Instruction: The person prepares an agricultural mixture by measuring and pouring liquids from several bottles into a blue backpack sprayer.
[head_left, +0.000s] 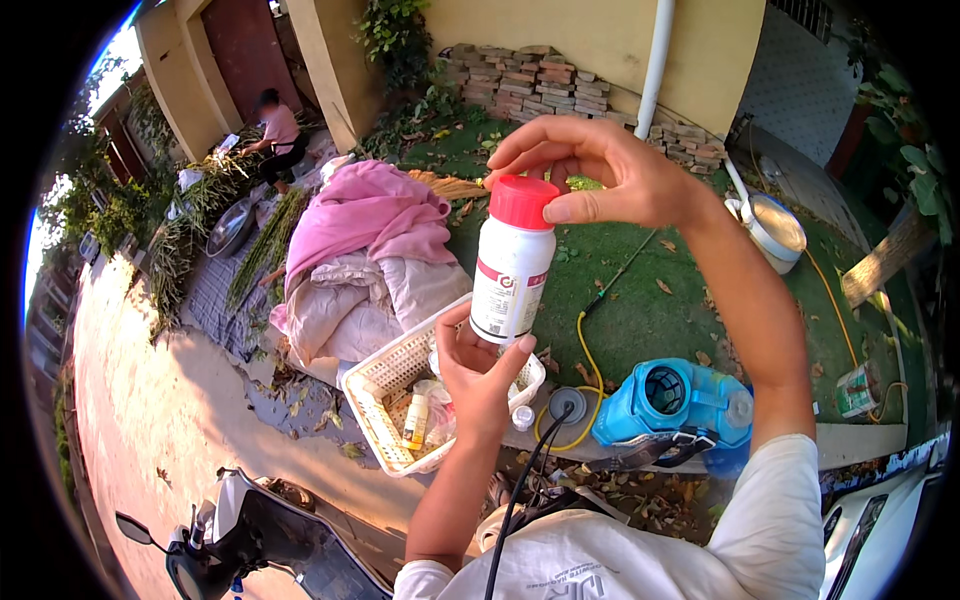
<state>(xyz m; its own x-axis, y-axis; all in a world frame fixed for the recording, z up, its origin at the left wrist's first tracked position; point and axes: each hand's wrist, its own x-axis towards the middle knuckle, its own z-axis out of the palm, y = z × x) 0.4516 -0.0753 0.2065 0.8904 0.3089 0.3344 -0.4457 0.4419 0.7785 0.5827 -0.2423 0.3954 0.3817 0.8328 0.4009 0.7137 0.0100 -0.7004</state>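
Note:
A white plastic bottle [511,278] with a red screw cap [523,198] is held upright in front of me. My left hand [474,372] supports it from below, fingers and thumb round its base. My right hand [622,176] arches over the top, its thumb against the cap's right side and its fingers curled behind and to the left. Under the bottle stands a cream plastic basket [362,385], partly hidden by my left hand and forearm. A small bottle with a yellow lower part [415,421] and a clear plastic bag [440,424] lie in it.
A blue sprayer tank [640,402] with an uncovered filling hole stands at right, near a grey round lid [567,404] and yellow hose [583,345]. A scooter [270,535] is lower left; heaped pink bedding [370,225] lies beyond the basket. A person [281,135] sits far left.

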